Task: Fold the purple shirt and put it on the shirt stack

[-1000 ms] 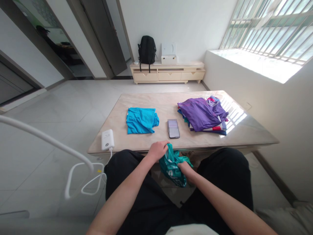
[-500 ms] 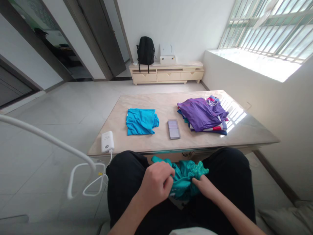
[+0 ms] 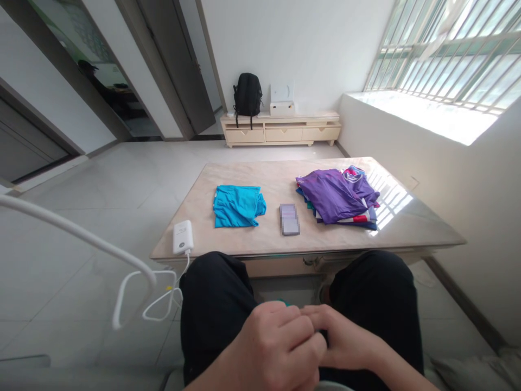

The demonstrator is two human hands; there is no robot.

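Note:
My left hand [image 3: 280,345] is closed in a fist low over my lap, its knuckles turned up. Right against it is my right hand [image 3: 345,336], with its fingers bent inward. Only a sliver of a teal garment [image 3: 284,302] shows beyond the knuckles; the hands hide the rest, and both appear closed on it. On the table ahead lies a folded bright blue garment [image 3: 236,206]. To the right is a stack of folded clothes with a purple shirt [image 3: 331,193] on top.
A phone [image 3: 289,219] with a blurred-out screen lies mid-table [image 3: 268,241]. A white power bank [image 3: 183,237] with a cable sits at the left corner. A white curved tube [image 3: 81,231] crosses the left side. Beyond are a backpack [image 3: 248,93] on a low cabinet and a person [image 3: 97,81] through a doorway.
Both hands have come nearer to my body and closer together. The teal garment, spread between my knees before, is now almost wholly hidden behind them. The view has tilted slightly upward.

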